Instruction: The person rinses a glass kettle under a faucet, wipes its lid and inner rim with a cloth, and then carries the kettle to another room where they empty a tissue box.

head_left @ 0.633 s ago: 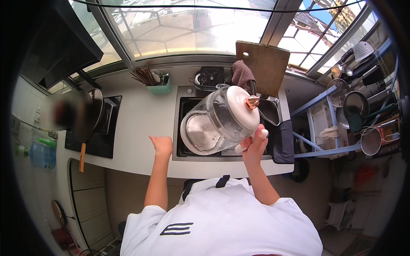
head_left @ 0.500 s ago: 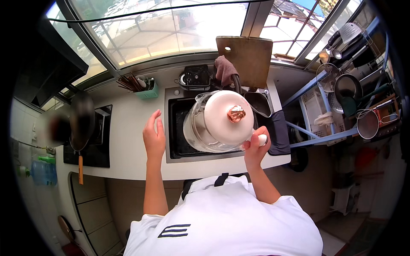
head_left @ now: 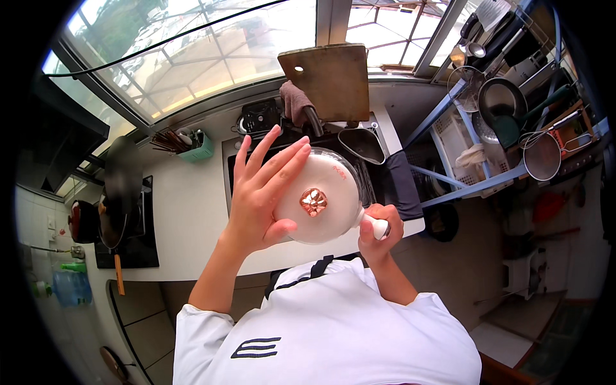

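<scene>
A glass kettle (head_left: 309,236) with a white lid (head_left: 337,192) and a faceted copper-coloured knob (head_left: 314,202) is held over the sink's near edge, seen from above. My right hand (head_left: 386,224) is wrapped round its white handle (head_left: 380,228), thumb on top. Against the lid's left side lies my left hand (head_left: 260,189), open, with fingers stretched and thumb apart; whether it presses on the lid or only rests at the edge I cannot tell. The lid hides most of the glass body and whatever is inside.
Behind the kettle, the black sink (head_left: 367,186) sits in a white counter (head_left: 186,218). A brown cloth (head_left: 296,102) hangs on the faucet before a wooden cutting board (head_left: 333,83). A utensil holder (head_left: 200,149) and stove (head_left: 144,237) are leftward; a blue rack (head_left: 475,141) with pans stands right.
My left hand has come from beside the sink onto the left side of the lid, fingers spreading. The kettle looks more upright and nearer to me, still in my right hand. The view has shifted.
</scene>
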Action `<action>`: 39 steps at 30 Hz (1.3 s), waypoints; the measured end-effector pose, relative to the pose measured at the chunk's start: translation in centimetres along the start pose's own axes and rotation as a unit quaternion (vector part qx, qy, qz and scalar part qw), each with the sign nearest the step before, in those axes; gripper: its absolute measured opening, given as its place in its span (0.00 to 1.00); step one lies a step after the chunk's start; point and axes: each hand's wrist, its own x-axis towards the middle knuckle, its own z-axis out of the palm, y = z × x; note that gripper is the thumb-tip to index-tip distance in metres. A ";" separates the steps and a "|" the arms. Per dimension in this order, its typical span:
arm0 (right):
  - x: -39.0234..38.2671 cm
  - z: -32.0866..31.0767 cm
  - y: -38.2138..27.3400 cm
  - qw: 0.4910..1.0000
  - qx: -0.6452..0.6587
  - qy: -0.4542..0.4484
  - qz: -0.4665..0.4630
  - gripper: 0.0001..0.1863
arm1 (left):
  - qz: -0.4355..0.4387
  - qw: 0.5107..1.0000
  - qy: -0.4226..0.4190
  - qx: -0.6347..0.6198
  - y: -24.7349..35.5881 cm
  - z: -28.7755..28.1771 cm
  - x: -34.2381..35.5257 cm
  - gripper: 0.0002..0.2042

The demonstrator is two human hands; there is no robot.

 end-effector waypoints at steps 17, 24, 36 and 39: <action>3.3 -3.1 1.0 0.969 0.147 0.102 0.172 0.19 | -0.304 0.945 0.118 0.006 -4.6 9.2 -5.6 0.16; 3.5 -4.0 2.1 0.930 0.213 0.150 0.261 0.17 | -0.030 0.984 0.160 -0.075 2.5 8.9 0.4 0.29; 4.9 -6.3 1.8 0.992 0.046 0.117 0.008 0.20 | -0.284 0.863 -0.041 -0.415 2.5 1.8 6.9 0.09; 5.7 -6.3 0.8 0.995 0.025 0.097 -0.025 0.20 | -0.307 0.815 -0.158 -0.465 1.7 0.6 8.0 0.10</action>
